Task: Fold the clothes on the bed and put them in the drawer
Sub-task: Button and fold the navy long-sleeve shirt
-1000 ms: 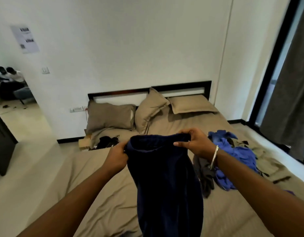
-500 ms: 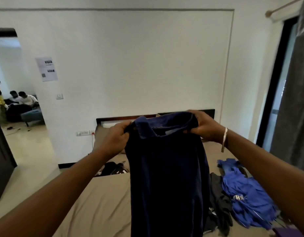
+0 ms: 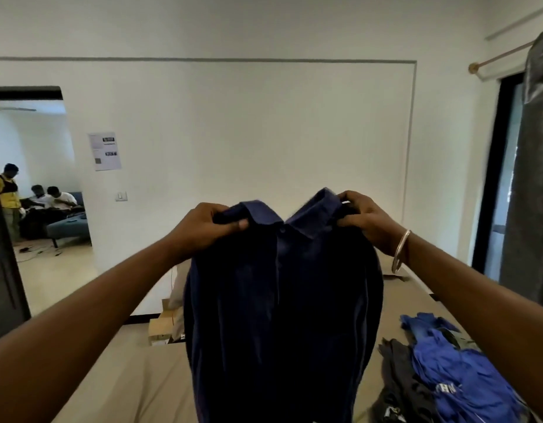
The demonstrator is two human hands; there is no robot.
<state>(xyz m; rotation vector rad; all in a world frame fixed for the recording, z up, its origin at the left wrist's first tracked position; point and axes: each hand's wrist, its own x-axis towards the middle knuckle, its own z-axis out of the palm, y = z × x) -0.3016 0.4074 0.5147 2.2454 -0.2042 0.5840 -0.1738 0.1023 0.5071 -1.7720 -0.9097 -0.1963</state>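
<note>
You hold a dark navy collared shirt (image 3: 282, 315) up in front of you, its front with collar and button placket facing you. Your left hand (image 3: 203, 228) grips the shirt at the left side of the collar, fingers curled over the top edge and thumb pressed across the fabric. Your right hand (image 3: 363, 222) pinches the right side of the collar, fingers bent around the cloth; a metal bangle (image 3: 400, 251) sits on that wrist. The shirt hangs straight down from both hands, above the bed (image 3: 136, 383), and its lower hem runs out of the picture at the bottom, so you cannot tell whether it touches the sheet.

On the bed, to your right of the hanging shirt, lies a crumpled bright blue garment (image 3: 459, 377) with white lettering. Just beside it, on the side nearer the shirt, lies a dark grey garment (image 3: 398, 377); the two touch. Both are unfolded.

A pillow (image 3: 177, 288) shows partly at the head of the bed, left of the shirt, with a cardboard box (image 3: 159, 331) on the floor below it. The white wall behind carries a printed sheet (image 3: 105, 151) and a light switch (image 3: 121, 196). A grey curtain (image 3: 532, 178) hangs at the right edge. Through the doorway at left, one person stands and two others sit on a sofa (image 3: 67, 227).
</note>
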